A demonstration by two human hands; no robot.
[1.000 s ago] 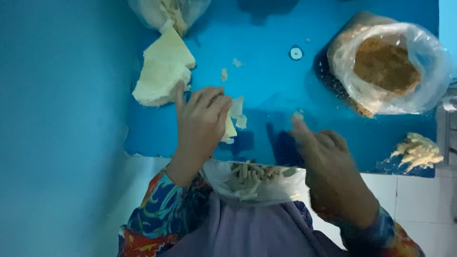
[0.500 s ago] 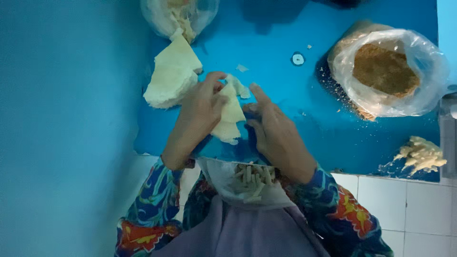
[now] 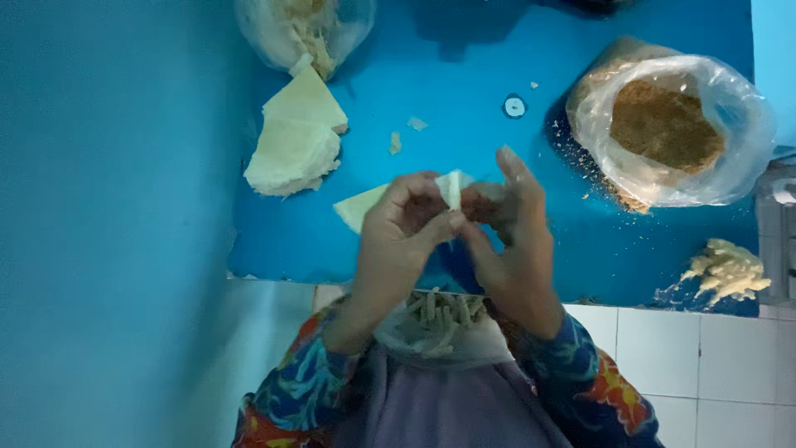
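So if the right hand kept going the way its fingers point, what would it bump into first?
The right hand points up the blue table, past the wrapper piece it pinches. The first thing on that line looks like the small round white object, though how high the hand is above the table is unclear.

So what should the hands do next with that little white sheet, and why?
Probably fold the loose corner over and keep rolling. Both hands, left hand and right hand, pinch the thin pastry sheet, which looks only partly wrapped, with one pale end sticking out flat.
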